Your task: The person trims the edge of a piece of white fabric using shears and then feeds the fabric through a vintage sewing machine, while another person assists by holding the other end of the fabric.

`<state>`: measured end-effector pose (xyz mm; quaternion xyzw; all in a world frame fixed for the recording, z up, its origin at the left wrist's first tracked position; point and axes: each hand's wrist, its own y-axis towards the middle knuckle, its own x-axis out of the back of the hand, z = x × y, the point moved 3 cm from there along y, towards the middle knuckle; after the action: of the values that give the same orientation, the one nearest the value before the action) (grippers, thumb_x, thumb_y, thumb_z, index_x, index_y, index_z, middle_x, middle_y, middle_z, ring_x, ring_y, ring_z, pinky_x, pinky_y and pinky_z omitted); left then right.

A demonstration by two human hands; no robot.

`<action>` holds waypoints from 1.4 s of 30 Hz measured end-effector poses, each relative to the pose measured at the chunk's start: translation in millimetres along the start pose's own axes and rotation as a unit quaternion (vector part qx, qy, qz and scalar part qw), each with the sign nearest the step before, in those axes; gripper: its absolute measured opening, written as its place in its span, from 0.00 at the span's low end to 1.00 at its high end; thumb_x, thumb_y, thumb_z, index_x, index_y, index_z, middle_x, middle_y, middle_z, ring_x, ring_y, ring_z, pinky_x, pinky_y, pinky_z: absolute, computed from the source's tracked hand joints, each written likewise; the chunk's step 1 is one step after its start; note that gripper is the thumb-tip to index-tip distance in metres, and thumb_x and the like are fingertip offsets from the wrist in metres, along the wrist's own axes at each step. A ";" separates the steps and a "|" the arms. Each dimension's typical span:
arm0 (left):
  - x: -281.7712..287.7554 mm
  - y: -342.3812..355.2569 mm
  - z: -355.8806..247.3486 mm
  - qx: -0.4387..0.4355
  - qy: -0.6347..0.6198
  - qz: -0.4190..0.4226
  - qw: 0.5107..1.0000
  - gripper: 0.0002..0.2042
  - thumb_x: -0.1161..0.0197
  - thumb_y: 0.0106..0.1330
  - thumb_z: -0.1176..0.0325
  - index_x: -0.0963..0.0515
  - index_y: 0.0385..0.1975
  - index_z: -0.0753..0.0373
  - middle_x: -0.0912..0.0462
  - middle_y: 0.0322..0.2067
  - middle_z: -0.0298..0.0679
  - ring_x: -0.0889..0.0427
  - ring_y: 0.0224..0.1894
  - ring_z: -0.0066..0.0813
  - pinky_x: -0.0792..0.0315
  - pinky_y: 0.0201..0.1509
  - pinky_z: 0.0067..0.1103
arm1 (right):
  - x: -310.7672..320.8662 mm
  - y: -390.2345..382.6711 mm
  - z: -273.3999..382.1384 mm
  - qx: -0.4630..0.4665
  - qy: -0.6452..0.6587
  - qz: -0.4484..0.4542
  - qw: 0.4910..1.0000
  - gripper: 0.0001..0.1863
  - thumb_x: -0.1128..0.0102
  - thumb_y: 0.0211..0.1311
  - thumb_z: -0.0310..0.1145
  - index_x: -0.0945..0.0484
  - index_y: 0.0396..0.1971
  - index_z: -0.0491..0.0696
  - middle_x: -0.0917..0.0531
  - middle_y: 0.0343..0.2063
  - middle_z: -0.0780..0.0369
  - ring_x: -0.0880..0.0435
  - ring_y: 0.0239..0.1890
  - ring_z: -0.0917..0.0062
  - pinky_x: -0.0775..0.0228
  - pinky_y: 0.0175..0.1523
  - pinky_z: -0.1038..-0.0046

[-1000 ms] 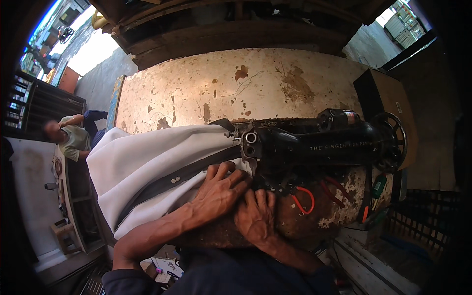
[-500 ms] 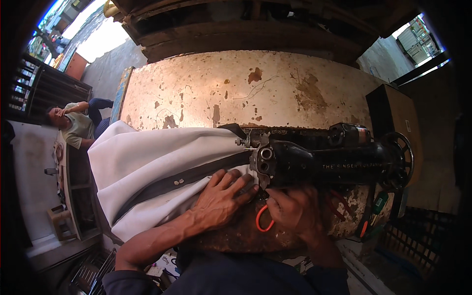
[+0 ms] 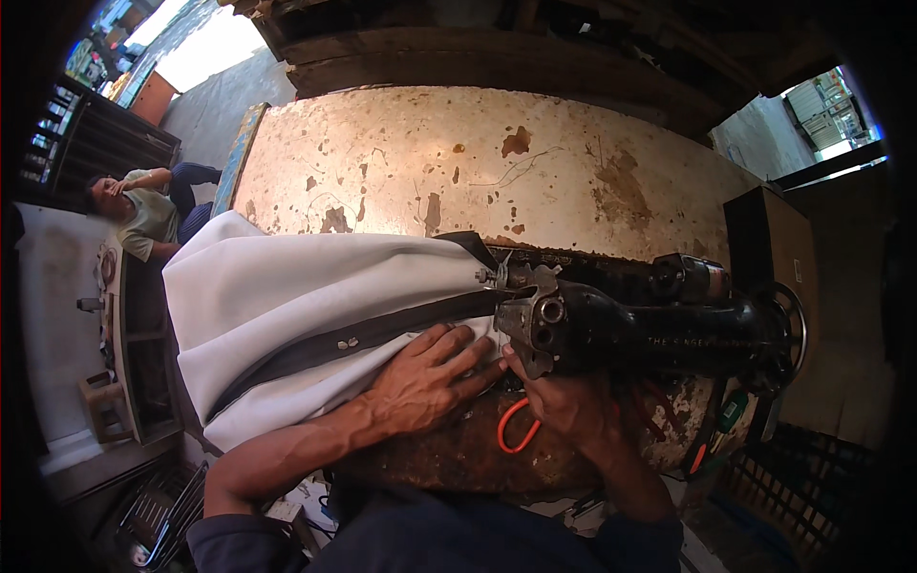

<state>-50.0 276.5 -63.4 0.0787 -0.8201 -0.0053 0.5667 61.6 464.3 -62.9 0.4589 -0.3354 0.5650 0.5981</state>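
Observation:
A black sewing machine (image 3: 669, 325) stands on the worn table, its needle end toward the left. White cloth (image 3: 287, 277) with a dark band (image 3: 373, 334) runs in bunched folds up to that end. My left hand (image 3: 425, 377) lies on the cloth, fingers stretched out, fingertips close to the machine. Just below the machine's head is my right hand (image 3: 573, 406), one digit raised toward the needle area and the others curled. The machine and the hand itself hide what the right fingers may grip. An orange handle loop (image 3: 519, 430) lies beside my right hand.
Stained pale tabletop (image 3: 401, 143) stretches beyond the machine. Red handles (image 3: 659, 406) and a green-handled tool (image 3: 733, 411) lie to the right, near a dark box (image 3: 764, 239). A person (image 3: 148, 210) sits beyond the table's left end, near a shelf (image 3: 143, 353).
My right hand's raised digit has shifted left and up along the machine's needle end. My left hand stays flat on the cloth. The whole view has shifted slightly.

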 end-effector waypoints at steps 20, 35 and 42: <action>7.4 7.7 34.2 -0.046 -0.050 -0.014 0.998 0.35 0.26 0.54 0.59 0.24 0.65 0.60 0.25 0.63 0.45 0.26 0.64 0.43 0.33 0.75 0.40 | 2.5 13.3 1.0 -0.006 -0.053 -0.028 0.998 0.17 0.31 0.65 0.29 0.15 0.54 0.54 0.15 0.48 0.58 0.15 0.50 0.60 0.23 0.55 0.57; 16.3 15.2 33.5 -0.013 -0.057 -0.022 0.998 0.24 0.31 0.60 0.64 0.18 0.59 0.61 0.19 0.59 0.38 0.24 0.61 0.38 0.33 0.72 0.38 | -8.3 13.3 -21.8 0.001 -0.003 0.061 0.998 0.21 0.35 0.68 0.31 0.18 0.61 0.53 0.14 0.51 0.57 0.14 0.52 0.62 0.22 0.60 0.60; 13.8 11.9 31.3 -0.064 0.027 -0.060 0.996 0.25 0.29 0.58 0.62 0.18 0.57 0.61 0.19 0.58 0.41 0.22 0.59 0.39 0.30 0.70 0.38 | 10.4 21.5 -4.7 0.053 0.005 0.019 0.998 0.18 0.37 0.65 0.30 0.16 0.55 0.52 0.15 0.50 0.55 0.15 0.53 0.56 0.23 0.60 0.54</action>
<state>-85.4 283.9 -60.6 0.0918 -0.7961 -0.0896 0.5915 41.3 471.2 -51.3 0.4807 -0.3112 0.5954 0.5635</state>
